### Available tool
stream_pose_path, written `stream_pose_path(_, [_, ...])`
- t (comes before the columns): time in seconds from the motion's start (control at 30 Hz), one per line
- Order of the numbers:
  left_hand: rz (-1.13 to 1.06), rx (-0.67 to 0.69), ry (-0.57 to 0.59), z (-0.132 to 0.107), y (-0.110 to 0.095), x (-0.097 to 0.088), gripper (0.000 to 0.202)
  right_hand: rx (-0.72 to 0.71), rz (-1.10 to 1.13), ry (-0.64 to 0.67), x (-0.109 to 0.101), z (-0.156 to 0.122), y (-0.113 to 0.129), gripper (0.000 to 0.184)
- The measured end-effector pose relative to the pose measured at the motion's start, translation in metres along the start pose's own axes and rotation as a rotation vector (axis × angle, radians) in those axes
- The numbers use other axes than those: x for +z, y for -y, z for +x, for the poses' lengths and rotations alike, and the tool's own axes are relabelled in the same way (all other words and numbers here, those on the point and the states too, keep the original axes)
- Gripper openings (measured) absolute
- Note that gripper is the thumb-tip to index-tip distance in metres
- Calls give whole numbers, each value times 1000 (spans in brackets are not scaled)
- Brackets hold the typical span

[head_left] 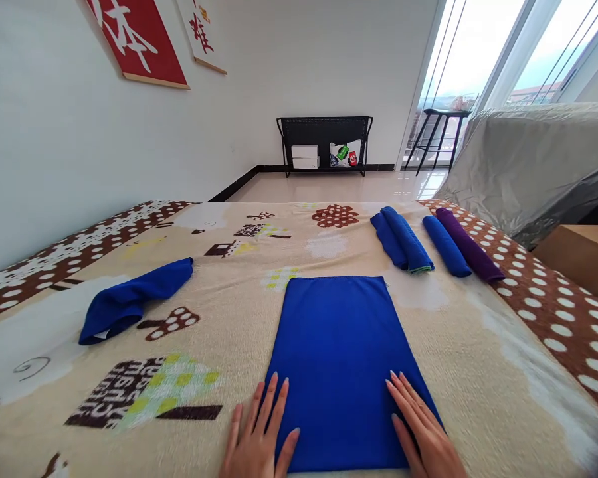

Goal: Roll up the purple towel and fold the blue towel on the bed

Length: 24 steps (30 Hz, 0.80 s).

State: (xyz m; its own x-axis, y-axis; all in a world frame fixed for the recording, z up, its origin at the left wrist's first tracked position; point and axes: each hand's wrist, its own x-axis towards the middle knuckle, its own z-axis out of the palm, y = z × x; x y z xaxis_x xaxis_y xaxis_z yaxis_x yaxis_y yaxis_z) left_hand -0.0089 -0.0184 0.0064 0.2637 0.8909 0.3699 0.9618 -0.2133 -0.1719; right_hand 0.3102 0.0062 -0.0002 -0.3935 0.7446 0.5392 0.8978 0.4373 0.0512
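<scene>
A blue towel (343, 358) lies flat in a rectangle on the patterned blanket (239, 318), straight in front of me. My left hand (256, 431) rests over its near left edge, fingers spread, partly on the blanket. On the near right edge lies my right hand (423, 425), fingers stretched out flat with the thumb apart. Neither hand holds anything. Off to the left is a crumpled blue towel (137, 299). At the far right sit a loosely rolled blue towel (403, 239), a tighter blue roll (446, 245) and a purple roll (469, 244).
Beyond the bed stands a black rack (326, 133) with white boxes (305, 157) and a printed bag (345, 155). A dark stool (441, 129) is by the window. Plastic-covered furniture (518, 159) and a cardboard box (583, 255) flank the bed's right side.
</scene>
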Motion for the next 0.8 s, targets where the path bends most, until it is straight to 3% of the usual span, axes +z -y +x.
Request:
stream_pose_path(0.1, [24,14,12,-9,18,-3,66,23,21,15,-3,-11,-16,48])
stream_pose_path(0.17, [27,38,-26,-2,17,-9,65,20,58,15,-5,-6,-14,47])
stream_pose_path(0.23, [13,85,-77,14,3,-16,64,9,119,36,-4,8,-1,45])
stream_pose_path(0.33, [-32,190,-119,47,-36,-19,71,5,302,140,6,38,35,47])
stream_pose_path(0.43, [-34,178,-140,69,-68,-8,68,123,496,226,23,55,63,51])
stream_pose_path(0.5, [-11,142,-136,71,-72,2,62,208,547,204,32,54,65,51])
stream_pose_path(0.57, [9,150,-113,64,-60,8,61,248,536,136,35,42,50,48])
stream_pose_path(0.67, [36,133,-89,42,-22,8,66,305,462,77,30,14,11,48])
stream_pose_path(0.8, [80,108,-64,15,26,4,66,310,405,114,20,-16,-30,51])
